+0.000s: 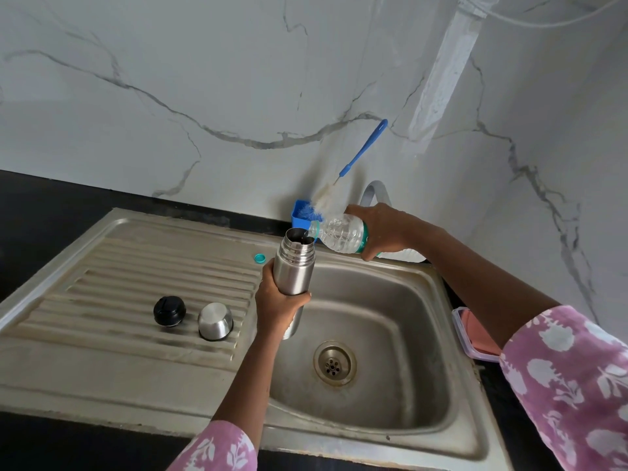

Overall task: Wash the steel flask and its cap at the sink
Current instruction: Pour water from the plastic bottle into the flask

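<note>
Steel sink point(390, 300), mid-frame: left hand point(277, 300) grips the flask point(295, 266), right hand point(384, 229) tips a plastic bottle point(339, 232) into it; cap point(215, 321), lower left, apparently unwashed.

Grey-veined white marble wall point(204, 79); black countertop point(34, 205).

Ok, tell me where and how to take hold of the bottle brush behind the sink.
Take the bottle brush by its blue handle, coming from the front and above. It leans handle-up against the marble wall, with its bristles down in the blue holder, so the handle looks free.
</note>
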